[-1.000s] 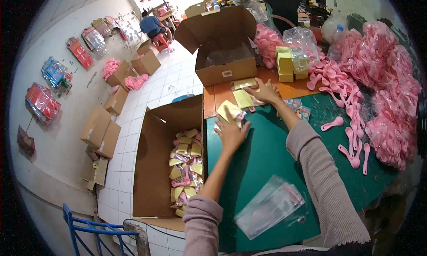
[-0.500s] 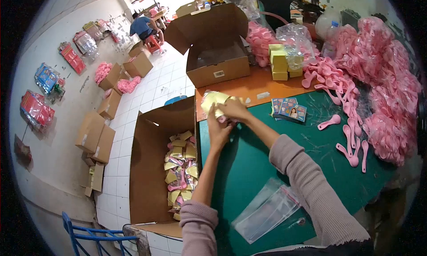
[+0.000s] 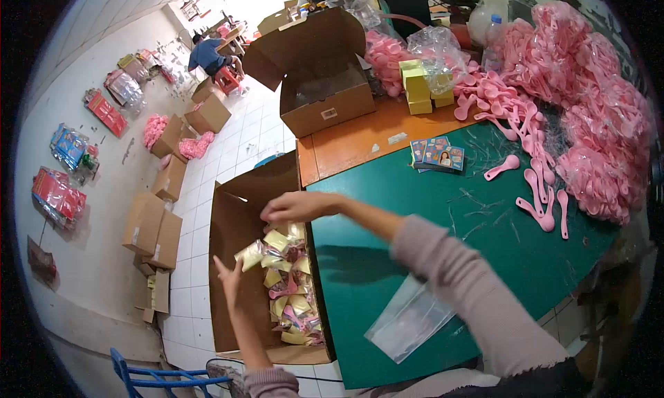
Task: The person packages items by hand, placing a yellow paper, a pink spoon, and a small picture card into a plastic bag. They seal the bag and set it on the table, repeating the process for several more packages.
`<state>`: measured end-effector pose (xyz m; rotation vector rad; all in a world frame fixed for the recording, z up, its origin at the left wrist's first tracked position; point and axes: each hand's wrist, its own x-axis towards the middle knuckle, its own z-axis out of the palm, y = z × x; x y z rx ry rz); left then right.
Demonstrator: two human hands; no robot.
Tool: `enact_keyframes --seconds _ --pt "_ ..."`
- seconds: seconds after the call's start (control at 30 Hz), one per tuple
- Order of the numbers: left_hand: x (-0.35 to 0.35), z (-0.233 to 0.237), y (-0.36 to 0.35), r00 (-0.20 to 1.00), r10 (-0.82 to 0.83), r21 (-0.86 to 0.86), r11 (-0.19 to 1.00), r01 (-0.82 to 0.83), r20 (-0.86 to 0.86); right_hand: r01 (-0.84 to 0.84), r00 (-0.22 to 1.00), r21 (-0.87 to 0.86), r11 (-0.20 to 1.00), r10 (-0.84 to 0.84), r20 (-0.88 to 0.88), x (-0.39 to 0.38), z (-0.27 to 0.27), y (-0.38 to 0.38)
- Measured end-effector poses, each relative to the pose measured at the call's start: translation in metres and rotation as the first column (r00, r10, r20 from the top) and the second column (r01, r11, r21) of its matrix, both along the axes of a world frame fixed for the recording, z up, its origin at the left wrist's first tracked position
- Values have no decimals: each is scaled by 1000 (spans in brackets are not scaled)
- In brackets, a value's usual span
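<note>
My left hand (image 3: 230,280) is over the left side of the large open carton (image 3: 235,190), its fingers apart. Beside its fingertips, a yellow packet in clear wrap (image 3: 250,255) lies tilted above the pile. My right hand (image 3: 301,207) hangs over the carton's right wall, fingers bent and blurred; whether they hold anything is hard to see. Below, the carton holds several wrapped packets with yellow pieces (image 3: 299,303) and pink spoons (image 3: 285,289). Clear plastic bags (image 3: 411,322) lie on the green table (image 3: 373,225) under my right forearm.
Pink spoons (image 3: 532,183) and bagged spoons (image 3: 595,149) cover the table's right side. Printed cards (image 3: 437,154), yellow boxes (image 3: 416,90) and an open box (image 3: 328,111) stand farther back. A seated person (image 3: 206,55) is far off, and a blue metal frame (image 3: 162,381) is at lower left.
Both hands have moved from the table's back left edge, where they held a yellow packet, to over the carton. My left hand's fingers have spread. The view has shifted slightly.
</note>
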<state>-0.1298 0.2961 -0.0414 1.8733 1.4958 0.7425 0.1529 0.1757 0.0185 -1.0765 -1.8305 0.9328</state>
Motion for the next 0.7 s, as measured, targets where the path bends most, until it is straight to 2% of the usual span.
enact_keyframes --seconds 0.03,0.07,0.1,0.13,0.17,0.2,0.23,0.27,0.3,0.33,0.37,0.43,0.5,0.57,0.63,0.7 --pt "-26 -5 -4 996 -85 42 995 87 -37 -169 984 -23 985 171 59 22 11 -29" --pt "-44 2 -35 990 -102 -31 994 105 95 -132 954 -224 966 185 237 47 38 -73" --pt "-63 2 -64 968 -106 -98 986 131 228 -210 918 -312 927 297 263 95 11 -86" --pt "-101 -26 -78 977 -123 -62 989 135 174 -137 791 -402 905 344 505 133 29 -112" --pt "-114 -24 -118 971 -158 -26 986 165 177 66 829 -433 899 192 525 173 34 -145" --pt "-134 -39 -148 981 -112 24 994 110 158 398 638 -407 822 71 767 215 38 -167" --pt "-143 -33 -179 974 -61 80 994 80 -219 519 475 -351 779 79 877 261 38 -185" --pt "-148 -36 -208 971 182 -217 965 -146 157 694 257 -213 688 40 966 289 42 -202" --pt "-139 -30 -232 984 173 81 982 -170 -30 800 90 -47 598 -41 995 319 36 -214" --pt "-132 -25 -248 954 214 370 921 -124 -212 851 -17 95 517 -154 988 346 24 -221" --pt "-125 -24 -252 954 223 369 919 -137 -202 878 -74 192 438 -273 959 372 9 -229" --pt "-109 -25 -258 955 292 373 883 -286 43 912 -81 231 339 -405 911 408 -17 -234" --pt "-103 -32 -255 951 298 344 887 -308 83 935 -73 219 278 -452 889 424 -33 -232" --pt "-87 -20 -255 877 378 46 912 -409 298 947 -79 215 239 -475 876 432 -44 -228" --pt "-82 -18 -254 872 403 63 898 -435 278 954 -85 215 207 -502 860 437 -52 -222" --pt "-82 -17 -256 898 401 85 903 -420 181 959 -94 218 181 -525 846 438 -59 -218"
